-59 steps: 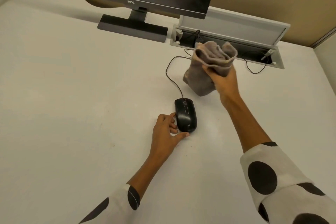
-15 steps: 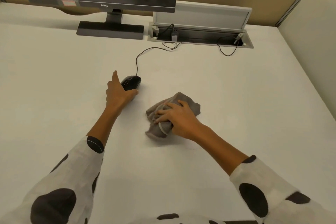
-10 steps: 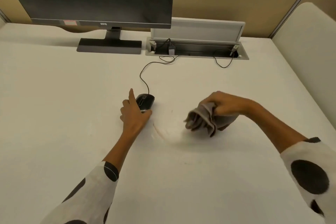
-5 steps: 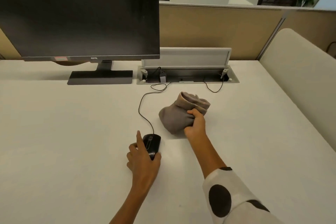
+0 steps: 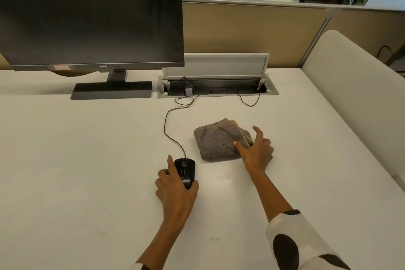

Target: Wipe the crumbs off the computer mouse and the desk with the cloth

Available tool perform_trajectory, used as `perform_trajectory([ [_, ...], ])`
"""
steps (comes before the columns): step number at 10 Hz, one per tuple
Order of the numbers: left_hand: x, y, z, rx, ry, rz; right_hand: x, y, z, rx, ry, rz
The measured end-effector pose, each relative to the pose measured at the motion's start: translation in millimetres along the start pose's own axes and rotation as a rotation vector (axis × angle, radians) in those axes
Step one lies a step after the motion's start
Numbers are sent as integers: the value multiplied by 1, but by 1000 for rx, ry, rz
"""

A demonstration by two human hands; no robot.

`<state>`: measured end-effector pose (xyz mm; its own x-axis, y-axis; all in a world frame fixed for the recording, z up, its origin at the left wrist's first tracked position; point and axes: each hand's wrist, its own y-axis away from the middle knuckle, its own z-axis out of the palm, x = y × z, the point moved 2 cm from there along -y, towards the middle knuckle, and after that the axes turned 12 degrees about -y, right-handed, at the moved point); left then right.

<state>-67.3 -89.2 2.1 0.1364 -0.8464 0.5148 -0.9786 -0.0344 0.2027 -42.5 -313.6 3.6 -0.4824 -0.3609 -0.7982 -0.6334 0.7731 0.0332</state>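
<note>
A black wired computer mouse (image 5: 185,171) sits on the white desk (image 5: 83,160) near the middle. My left hand (image 5: 175,195) holds it from behind, with the forefinger along its left side and the thumb at its right rear. A folded grey-brown cloth (image 5: 215,141) lies flat on the desk just right of and beyond the mouse. My right hand (image 5: 256,153) rests at the cloth's right edge with fingers spread; the thumb touches the cloth and the forefinger is lifted. A few small reddish crumbs (image 5: 212,238) lie near the front of the desk.
A dark monitor (image 5: 87,13) on its flat base (image 5: 111,90) stands at the back left. An open cable box (image 5: 217,89) is set into the desk behind the cloth, and the mouse cable (image 5: 166,123) runs into it. A padded cream divider (image 5: 355,90) borders the right side.
My right hand has set the cloth down flat and let go, its fingers now spread. My left hand stays on the mouse. The camera view has tilted upward.
</note>
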Motion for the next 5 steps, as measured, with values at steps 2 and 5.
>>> perform_trajectory([
  [2,3,-2,0,6,3,13,0,3,2,-110,-45,-94],
  [5,-22,5,-10,-160,279,162,-7,29,-11,-99,-146,-146],
])
